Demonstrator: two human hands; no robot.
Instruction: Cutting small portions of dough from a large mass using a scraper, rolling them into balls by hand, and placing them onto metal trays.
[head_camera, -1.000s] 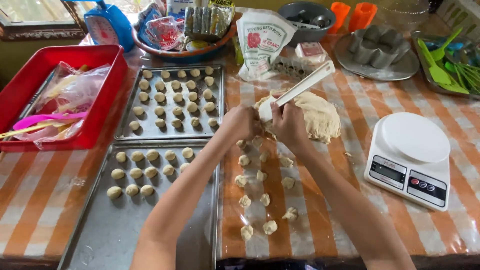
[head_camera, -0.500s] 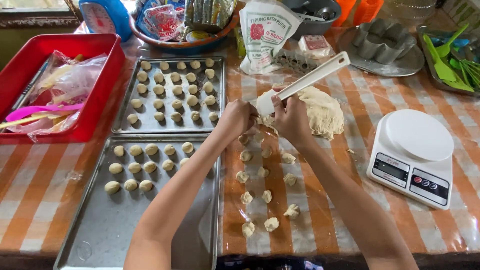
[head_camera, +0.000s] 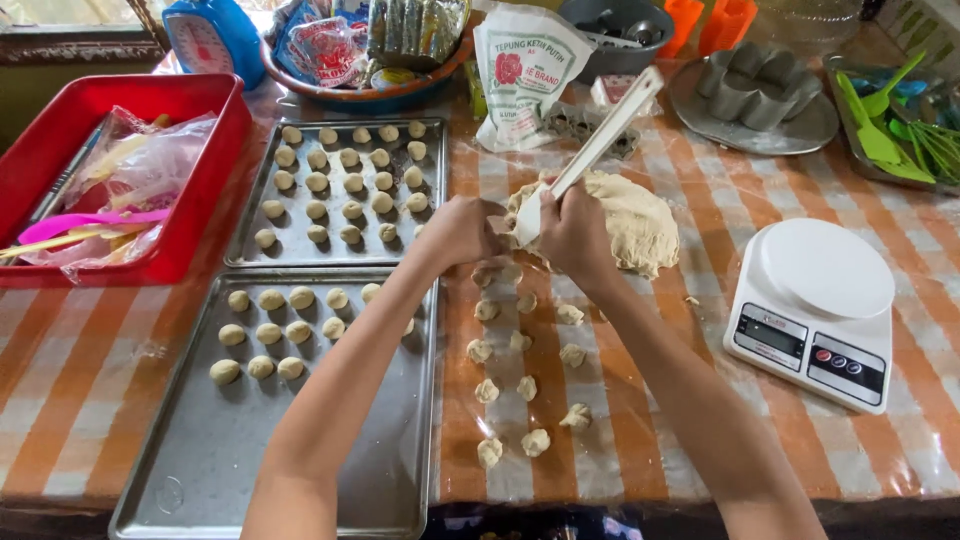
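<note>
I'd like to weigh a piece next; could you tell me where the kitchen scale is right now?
In the head view the white kitchen scale sits on the checked tablecloth at the right, just right of the dough mound and the right hand.

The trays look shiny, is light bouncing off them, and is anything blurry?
Head view: soft daylight, dull sheen on the near tray, no harsh glare; faint shadows under both arms; right hand and spatula sharp; edges bend slightly.

An orange-checked table (head_camera: 80, 350) is carrying two metal baking trays (head_camera: 210, 470); a dough mound (head_camera: 640, 225), small dough pieces (head_camera: 527, 388) and a white scale (head_camera: 815, 310) are lying beside them.
</note>
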